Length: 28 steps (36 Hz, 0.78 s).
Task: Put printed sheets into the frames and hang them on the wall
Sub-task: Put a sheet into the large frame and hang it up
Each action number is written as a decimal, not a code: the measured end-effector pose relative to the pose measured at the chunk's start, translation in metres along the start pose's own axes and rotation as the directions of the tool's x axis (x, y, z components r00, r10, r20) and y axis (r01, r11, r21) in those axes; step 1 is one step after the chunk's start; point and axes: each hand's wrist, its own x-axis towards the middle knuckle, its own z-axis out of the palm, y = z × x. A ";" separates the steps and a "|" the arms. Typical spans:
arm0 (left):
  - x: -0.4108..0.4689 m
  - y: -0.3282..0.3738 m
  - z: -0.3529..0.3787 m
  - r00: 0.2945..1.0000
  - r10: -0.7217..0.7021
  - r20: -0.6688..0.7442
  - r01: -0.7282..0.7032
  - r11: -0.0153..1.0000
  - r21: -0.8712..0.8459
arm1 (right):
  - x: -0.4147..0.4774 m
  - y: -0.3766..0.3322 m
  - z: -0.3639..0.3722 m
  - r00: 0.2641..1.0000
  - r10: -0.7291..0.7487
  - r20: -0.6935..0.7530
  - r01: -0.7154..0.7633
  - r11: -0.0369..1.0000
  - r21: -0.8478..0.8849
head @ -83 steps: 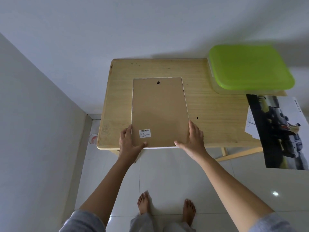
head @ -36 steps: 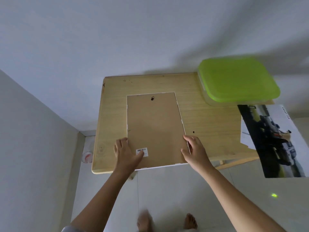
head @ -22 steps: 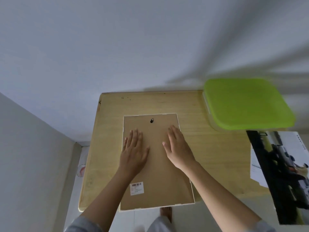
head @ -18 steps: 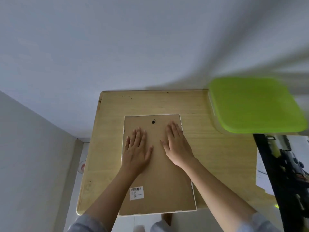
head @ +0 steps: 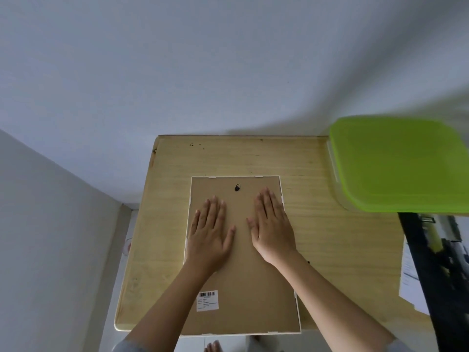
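A picture frame [head: 253,288] lies face down on the wooden table [head: 330,237], its brown backing board up and a thin white rim around it. A small black hanger [head: 237,187] sits near its far edge and a barcode label [head: 208,300] near its front left. My left hand [head: 210,235] lies flat on the backing, fingers straight and pointing away from me. My right hand [head: 272,224] lies flat beside it, near the frame's right edge. A printed sheet [head: 441,270] with a dark photo hangs over the table's right side.
A clear storage box with a lime-green lid [head: 398,163] stands on the table's far right corner. White papers [head: 412,283] lie under the printed sheet. Grey walls stand behind and to the left. The frame's front edge overhangs the table.
Both hands left the frame's near corners and moved up onto the middle of the backing, now flat. The view has come closer over the table.
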 end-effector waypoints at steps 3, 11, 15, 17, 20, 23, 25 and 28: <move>0.001 -0.002 -0.004 1.000 0.010 -0.002 -0.010 1.000 -0.027 | 0.001 0.001 -0.004 1.000 -0.014 -0.008 0.014 1.000 0.014; -0.037 -0.009 -0.013 0.963 -0.259 -0.070 0.233 0.938 -0.255 | -0.022 0.012 -0.012 0.977 0.196 -0.088 -0.179 0.968 0.174; -0.063 -0.010 -0.002 0.965 -0.262 -0.026 0.225 0.872 -0.435 | -0.047 0.006 -0.004 0.964 0.261 -0.061 -0.217 0.894 0.391; -0.065 -0.010 0.000 0.965 -0.261 -0.035 0.218 0.866 -0.451 | -0.053 0.004 -0.002 0.954 0.291 -0.068 -0.224 0.847 0.483; -0.063 -0.009 -0.002 0.961 -0.273 -0.035 0.225 0.852 -0.472 | -0.056 0.005 -0.009 0.924 0.379 -0.049 -0.251 0.699 0.669; -0.063 -0.008 -0.004 0.960 -0.278 -0.040 0.223 0.838 -0.497 | -0.058 0.011 -0.018 0.916 0.402 0.002 -0.232 0.524 0.820; -0.063 -0.009 -0.004 0.956 -0.292 -0.040 0.231 0.827 -0.513 | -0.060 0.015 -0.023 0.926 0.374 0.050 -0.216 0.417 0.883; -0.063 -0.010 -0.004 0.953 -0.300 -0.032 0.237 0.810 -0.537 | -0.063 0.016 -0.031 0.942 0.322 0.091 -0.183 0.271 0.945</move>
